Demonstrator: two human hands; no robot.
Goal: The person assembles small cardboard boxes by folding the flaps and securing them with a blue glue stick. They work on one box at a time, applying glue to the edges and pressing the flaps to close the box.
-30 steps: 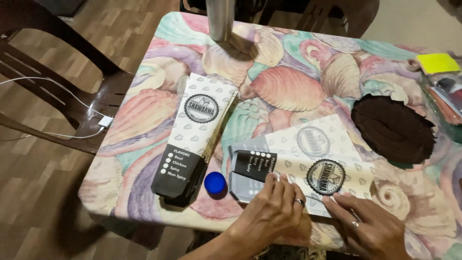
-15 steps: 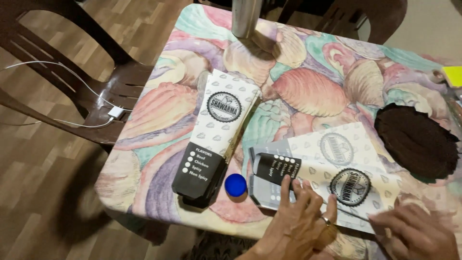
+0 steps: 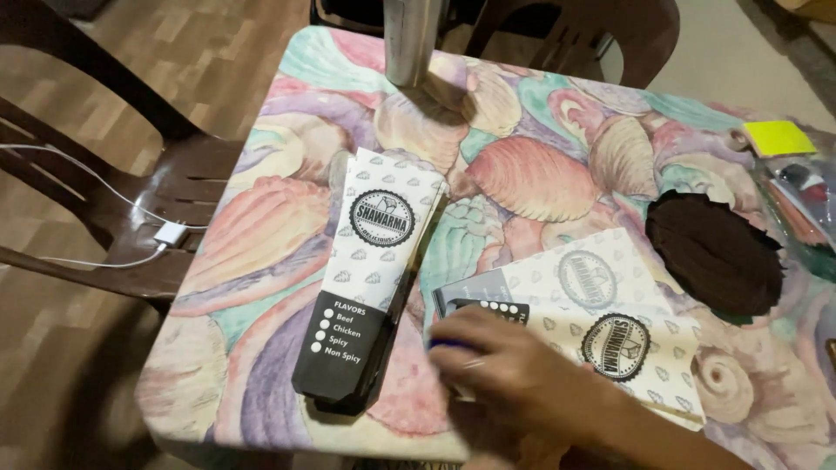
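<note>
One hand [image 3: 514, 370] reaches leftward, palm down, motion-blurred, its fingers [image 3: 457, 329] extended; which hand cannot be told.

Matt paper sleeve [image 3: 374, 270] lies on a glossy printed tablecloth [image 3: 540, 174] (smooth, plastic-looking), beside a metal pole [image 3: 411, 39].

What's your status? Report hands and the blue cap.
One hand in view, blurred, side unclear, over blue cap, grip not visible. Beside it, flat paper sleeves. Folded sleeve lies apart, nothing blocking.

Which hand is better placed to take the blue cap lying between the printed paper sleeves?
Probably the right hand: its arm seems to come in from the lower right, and its blurred fingertips are over the blue cap. The left hand is not clearly in view.
</note>
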